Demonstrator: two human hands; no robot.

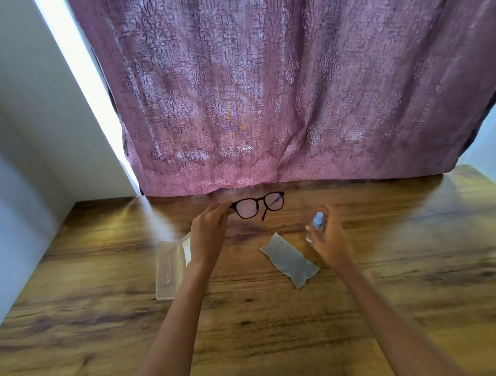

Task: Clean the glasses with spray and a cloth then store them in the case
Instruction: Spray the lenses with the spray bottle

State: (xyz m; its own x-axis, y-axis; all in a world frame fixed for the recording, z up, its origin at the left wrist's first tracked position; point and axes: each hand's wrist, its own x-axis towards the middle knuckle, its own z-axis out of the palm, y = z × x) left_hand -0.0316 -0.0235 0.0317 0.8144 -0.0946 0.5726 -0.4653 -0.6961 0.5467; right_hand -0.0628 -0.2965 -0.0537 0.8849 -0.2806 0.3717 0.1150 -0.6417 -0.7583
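My left hand point(207, 236) pinches the left end of the black-framed glasses point(258, 206) and holds them up above the far part of the wooden table point(276, 315). One temple hangs down. A small clear spray bottle point(315, 227) with a light blue cap stands upright at my right hand point(328, 236); the thumb touches its side and the fingers are spread around it. A grey cleaning cloth point(289, 259) lies flat on the table between my two arms. The translucent glasses case point(169, 268) lies open to the left, partly hidden behind my left wrist.
A pink patterned curtain point(293, 84) hangs down to the table's far edge just behind the glasses. A white wall point(23, 142) borders the table on the left. Bare wooden tabletop lies near me and to the right.
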